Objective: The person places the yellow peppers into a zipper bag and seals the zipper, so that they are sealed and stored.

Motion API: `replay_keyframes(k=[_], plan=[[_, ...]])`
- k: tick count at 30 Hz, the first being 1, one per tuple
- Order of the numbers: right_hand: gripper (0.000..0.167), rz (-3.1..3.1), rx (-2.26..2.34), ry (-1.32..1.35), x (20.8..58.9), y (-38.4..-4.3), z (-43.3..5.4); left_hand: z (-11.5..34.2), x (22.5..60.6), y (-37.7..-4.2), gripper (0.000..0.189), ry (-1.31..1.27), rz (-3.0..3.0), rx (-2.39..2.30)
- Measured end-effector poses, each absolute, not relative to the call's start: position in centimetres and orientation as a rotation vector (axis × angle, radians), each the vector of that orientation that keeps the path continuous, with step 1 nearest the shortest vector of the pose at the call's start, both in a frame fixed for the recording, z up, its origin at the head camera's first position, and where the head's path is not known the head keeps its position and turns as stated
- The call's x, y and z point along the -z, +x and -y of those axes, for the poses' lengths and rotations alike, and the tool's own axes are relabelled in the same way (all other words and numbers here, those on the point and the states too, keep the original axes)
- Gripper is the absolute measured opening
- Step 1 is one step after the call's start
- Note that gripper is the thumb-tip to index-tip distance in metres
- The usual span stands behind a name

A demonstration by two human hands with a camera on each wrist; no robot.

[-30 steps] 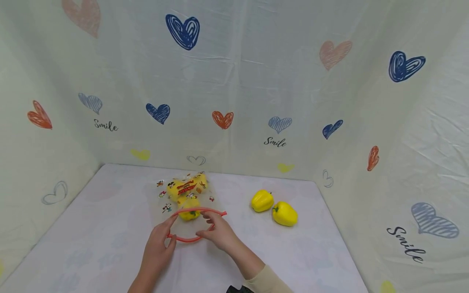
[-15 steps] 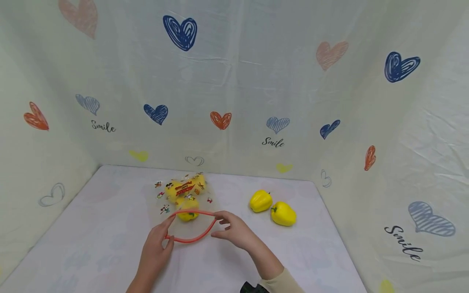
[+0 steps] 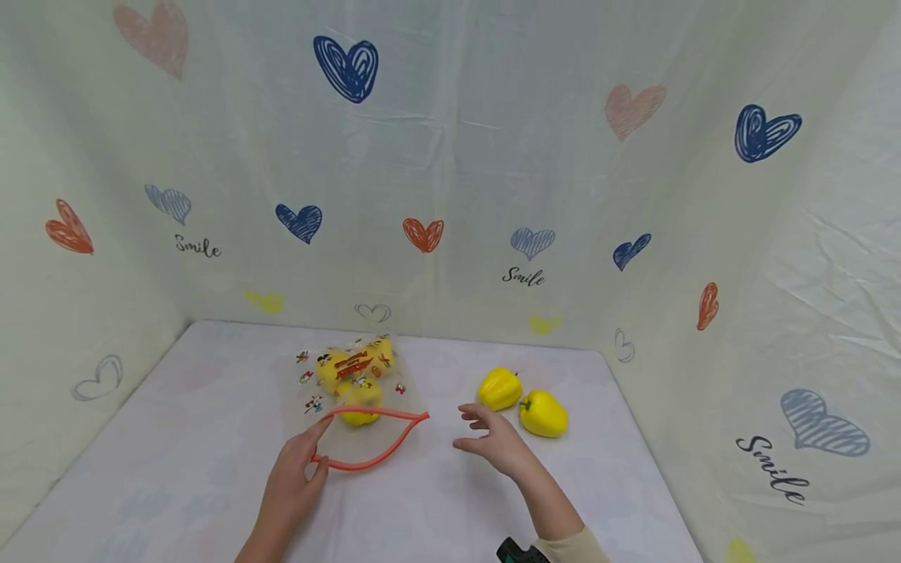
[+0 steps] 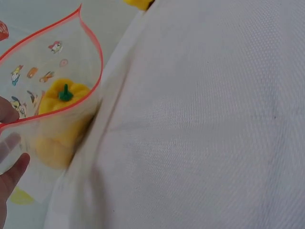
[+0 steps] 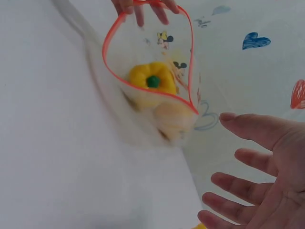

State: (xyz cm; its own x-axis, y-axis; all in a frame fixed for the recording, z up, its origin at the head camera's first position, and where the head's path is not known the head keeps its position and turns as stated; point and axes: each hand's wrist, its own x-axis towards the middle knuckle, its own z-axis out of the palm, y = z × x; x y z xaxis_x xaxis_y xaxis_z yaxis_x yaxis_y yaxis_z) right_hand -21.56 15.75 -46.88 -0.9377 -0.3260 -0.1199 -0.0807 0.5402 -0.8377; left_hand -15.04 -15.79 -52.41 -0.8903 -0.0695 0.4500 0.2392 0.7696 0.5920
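Note:
A clear zip bag [image 3: 362, 467] with a red rim and cartoon prints lies on the table, its mouth held wide. My left hand [image 3: 294, 469] grips the bag's left end, with fingers at the upper rim and the thumb low on the near side. Yellow bell peppers lie inside; the front bell pepper [image 5: 143, 76] shows a green stem in the right wrist view, and others are partly hidden by the print. My right hand [image 3: 496, 444] is apart from the bag, fingers spread and holding nothing. Close beyond it are two loose yellow bell peppers, one behind [image 3: 500, 389] and one nearer [image 3: 543, 414].
A white cloth covers the table [image 3: 232, 438]. Pale curtains [image 3: 450, 156] printed with hearts and "Smile" stand behind it and along both sides.
My right hand has let go of the bag's rim and moved right, toward the loose bell peppers. My left hand keeps its hold, and the bag's mouth stays open.

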Motion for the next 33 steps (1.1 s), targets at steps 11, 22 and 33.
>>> replay_keyframes(k=[11, 22, 33], plan=[[0.061, -2.605, 1.370, -0.173, 48.5, -22.1, -19.4, 16.1, 52.7, -15.0, 0.068, -0.138, 2.485, 0.918], [0.060, -2.767, 1.321, -0.003, 48.1, -22.9, -22.7, 16.0, 52.4, -14.9, 0.069, -0.114, 2.499, 0.934], [0.058, -2.862, 1.168, 0.118, 47.3, -23.8, -25.6, 16.0, 52.6, -15.1, 0.069, -0.125, 2.489, 0.920]])
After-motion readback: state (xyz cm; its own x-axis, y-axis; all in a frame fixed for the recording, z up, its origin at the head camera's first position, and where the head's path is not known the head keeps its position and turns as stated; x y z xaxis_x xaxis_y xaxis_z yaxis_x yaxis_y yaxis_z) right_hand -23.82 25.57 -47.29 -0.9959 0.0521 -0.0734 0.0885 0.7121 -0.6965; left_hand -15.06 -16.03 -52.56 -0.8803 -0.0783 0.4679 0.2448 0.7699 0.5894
